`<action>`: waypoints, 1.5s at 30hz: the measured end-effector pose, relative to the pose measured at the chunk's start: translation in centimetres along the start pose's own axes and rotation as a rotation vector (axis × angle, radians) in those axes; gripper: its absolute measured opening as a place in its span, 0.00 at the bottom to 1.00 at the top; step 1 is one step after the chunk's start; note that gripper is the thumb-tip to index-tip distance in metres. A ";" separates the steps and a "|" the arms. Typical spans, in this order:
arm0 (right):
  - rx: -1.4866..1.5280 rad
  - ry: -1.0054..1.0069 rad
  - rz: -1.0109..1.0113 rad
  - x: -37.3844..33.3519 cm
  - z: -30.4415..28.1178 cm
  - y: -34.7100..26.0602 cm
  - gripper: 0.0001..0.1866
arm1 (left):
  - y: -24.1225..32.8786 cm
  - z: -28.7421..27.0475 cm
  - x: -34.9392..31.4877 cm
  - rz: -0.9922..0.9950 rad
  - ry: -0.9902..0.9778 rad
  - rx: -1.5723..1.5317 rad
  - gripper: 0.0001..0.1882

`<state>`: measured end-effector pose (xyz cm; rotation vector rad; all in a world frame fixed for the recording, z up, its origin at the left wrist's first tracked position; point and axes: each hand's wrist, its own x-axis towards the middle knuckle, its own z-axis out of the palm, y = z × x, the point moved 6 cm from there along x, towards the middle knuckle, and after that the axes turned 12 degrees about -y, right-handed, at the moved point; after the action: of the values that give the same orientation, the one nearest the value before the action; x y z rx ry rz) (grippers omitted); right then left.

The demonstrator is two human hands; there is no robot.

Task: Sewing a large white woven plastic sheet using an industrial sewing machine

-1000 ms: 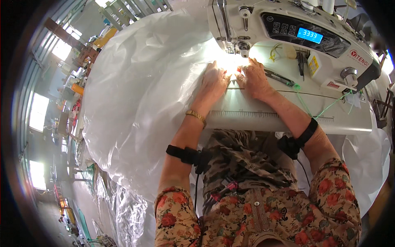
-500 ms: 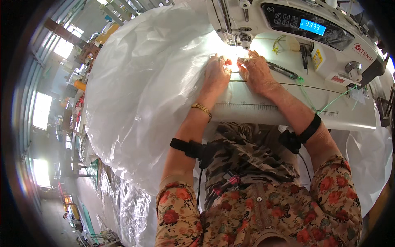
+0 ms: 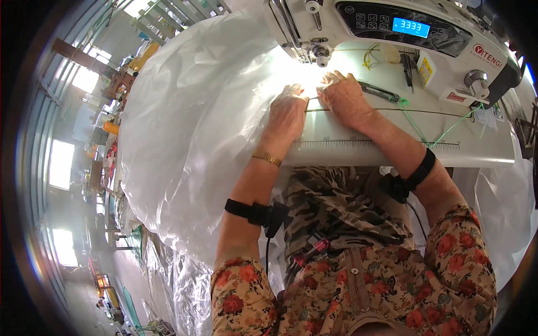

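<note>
A large, crinkled sheet of white translucent plastic (image 3: 174, 129) spreads over the left of the sewing table and drapes down its side. My left hand (image 3: 287, 115) lies at its right edge, fingers bent and closed on the sheeting in front of the machine's needle area. To its right, my right hand (image 3: 344, 101) rests palm down, fingers curled together just below the presser foot. Bright lamp glare washes out both sets of fingertips, so what the right fingers pinch is hidden. The white sewing machine (image 3: 364, 50) stands beyond both hands, its blue display lit.
Black-handled tweezers (image 3: 380, 91) lie right of my right hand, with green thread (image 3: 414, 124) trailing beside them. Farther back are a dark pair of snips (image 3: 407, 70) and a yellow thread tangle (image 3: 370, 56). A ruler scale (image 3: 342, 142) runs along the table's near edge.
My left hand has drawn back slightly toward me from the needle area. The right hand has shifted a little right, its fingers more curled. The whole view has tilted slightly.
</note>
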<state>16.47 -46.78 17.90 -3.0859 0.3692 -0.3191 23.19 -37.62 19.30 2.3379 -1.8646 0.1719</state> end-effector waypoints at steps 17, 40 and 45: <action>-0.051 -0.038 0.032 0.3 0.2 0.3 0.16 | -1.9 1.3 1.3 0.063 0.121 -0.019 0.09; -0.141 -0.120 0.083 0.7 -0.2 -0.2 0.08 | -1.7 1.0 1.6 0.071 0.218 -0.060 0.07; -0.132 -0.109 0.088 0.7 0.0 -0.2 0.09 | -2.1 2.0 1.9 0.035 0.156 -0.065 0.07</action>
<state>17.15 -46.76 18.04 -3.1847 0.5414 -0.1282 25.70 -39.33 17.62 2.1826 -1.8091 0.2845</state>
